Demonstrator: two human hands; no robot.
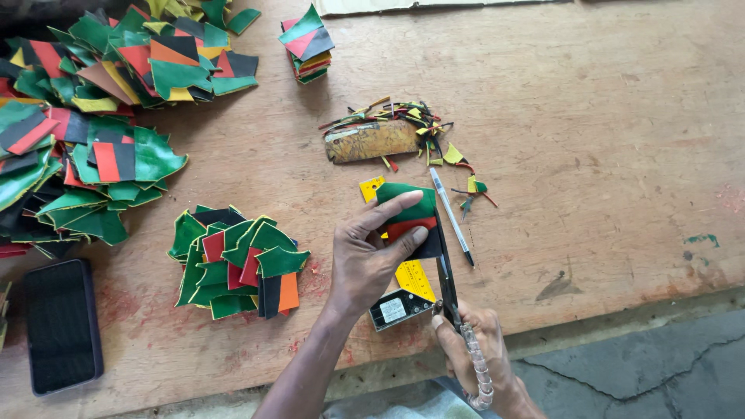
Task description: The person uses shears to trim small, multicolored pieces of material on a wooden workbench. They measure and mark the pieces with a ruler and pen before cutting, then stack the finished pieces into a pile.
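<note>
My left hand (365, 256) pinches a small leather piece (410, 205) coloured green, red and black, held over a yellow ruler (415, 278) on the wooden table (590, 140). My right hand (481, 357) grips scissors (445, 271) by their wrapped handle, the blades running up along the right edge of the piece. A pen (450, 213) lies just right of the scissors.
A pile of cut green pieces (237, 260) sits left of my hands. Larger heaps of coloured leather (85, 124) fill the far left. A neat stack (306, 43), a brown block with trimmings (372, 141), a black phone (62, 322) and a small black box (400, 309) lie around.
</note>
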